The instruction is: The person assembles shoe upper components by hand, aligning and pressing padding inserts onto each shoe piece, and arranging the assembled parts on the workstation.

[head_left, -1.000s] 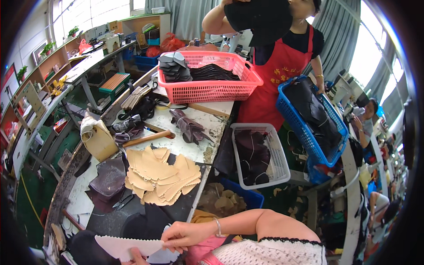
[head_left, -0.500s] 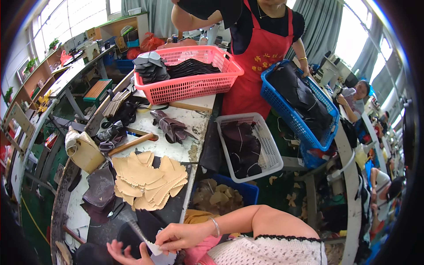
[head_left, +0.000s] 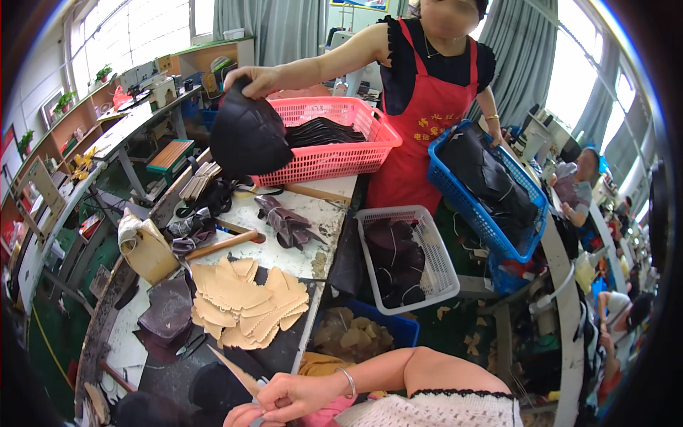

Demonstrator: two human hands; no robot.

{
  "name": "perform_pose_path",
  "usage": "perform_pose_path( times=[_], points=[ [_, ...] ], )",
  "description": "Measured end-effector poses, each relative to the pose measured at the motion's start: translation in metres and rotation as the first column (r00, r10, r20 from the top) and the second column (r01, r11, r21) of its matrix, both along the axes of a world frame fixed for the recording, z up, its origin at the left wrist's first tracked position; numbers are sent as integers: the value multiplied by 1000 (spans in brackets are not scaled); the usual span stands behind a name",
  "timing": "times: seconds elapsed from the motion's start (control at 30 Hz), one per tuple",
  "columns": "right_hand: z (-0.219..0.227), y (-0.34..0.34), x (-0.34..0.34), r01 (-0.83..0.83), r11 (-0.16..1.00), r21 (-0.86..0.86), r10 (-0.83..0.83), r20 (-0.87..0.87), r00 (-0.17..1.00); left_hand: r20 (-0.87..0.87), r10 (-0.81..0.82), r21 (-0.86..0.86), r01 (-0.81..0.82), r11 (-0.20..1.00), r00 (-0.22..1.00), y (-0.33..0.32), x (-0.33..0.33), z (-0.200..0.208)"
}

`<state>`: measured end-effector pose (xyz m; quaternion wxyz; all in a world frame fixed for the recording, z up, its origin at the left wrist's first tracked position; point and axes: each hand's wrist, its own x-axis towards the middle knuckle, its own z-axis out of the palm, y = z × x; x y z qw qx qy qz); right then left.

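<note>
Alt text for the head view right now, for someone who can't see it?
The right hand grips a tan piece low in view, left hand close beside it. Beyond them, scalloped beige pieces lie piled on the worktable. Farther back, a co-worker in a red apron holds a black piece by a pink basket.

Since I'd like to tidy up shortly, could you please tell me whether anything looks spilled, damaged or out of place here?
Yes: tan scraps lie scattered on the green floor right of the blue bin, outside any container, and the white tabletop is stained and worn near its edge.
</note>
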<state>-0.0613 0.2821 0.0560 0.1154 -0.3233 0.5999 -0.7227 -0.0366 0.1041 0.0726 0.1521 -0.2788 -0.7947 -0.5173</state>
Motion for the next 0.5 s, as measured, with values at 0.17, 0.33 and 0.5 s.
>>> perform_pose_path(
  times=[0.17, 0.33, 0.5],
  points=[
    [-15, 3, -7, -73, 978, -195, 86, 59, 995, 397, -20, 344, -128, 930, 918, -18, 9, -51],
    [-23, 39, -6, 213, 872, -441, 247, 771, 588, 326, -725, 945, -238, 226, 606, -13, -5, -57],
    [-38, 75, -29, 234, 972, 21, -204, 568, 797, 301, -733, 949, -269, 165, 610, -31, -9, -62]
  ],
)
